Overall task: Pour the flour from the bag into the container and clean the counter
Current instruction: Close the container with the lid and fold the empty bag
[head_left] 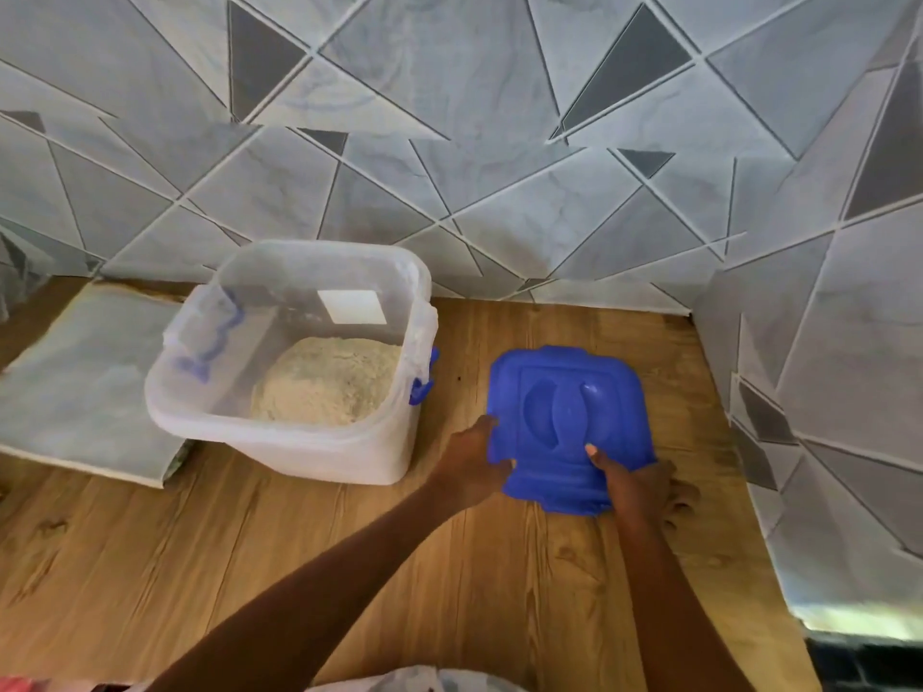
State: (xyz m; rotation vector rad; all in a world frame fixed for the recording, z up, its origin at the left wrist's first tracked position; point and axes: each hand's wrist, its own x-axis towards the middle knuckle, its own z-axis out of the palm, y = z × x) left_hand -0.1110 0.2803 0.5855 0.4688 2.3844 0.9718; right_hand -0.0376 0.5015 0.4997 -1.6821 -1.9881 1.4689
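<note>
in the head view, the clear square plastic container [294, 372] stood open on the wood-grain counter [349, 551], left of centre and near the grey triangle-patterned tiled wall [499, 142]. a mound of pale flour [327, 382] lay in its bottom, well below the rim, so the pouring looked largely done. no flour bag could be made out for certain; a scrap of whitish plastic [424, 679] at the near edge might have been it, though that could not be told. to the right of the container, apart from it, lay the blue square plastic lid [564, 427], flat or nearly flat on the counter. the left hand [474, 462] gripped the lid's near left edge, fingers curled round it. the right hand [639, 484] held the near right corner, one straight finger lying on top and the rest tucked beside or under the edge. closing the container seemed to be the step in hand. a flat grey marbled board [85, 387] lay at far left, just beside the container. no spilled flour showed on the counter, so how much wiping remained could not be judged
</note>
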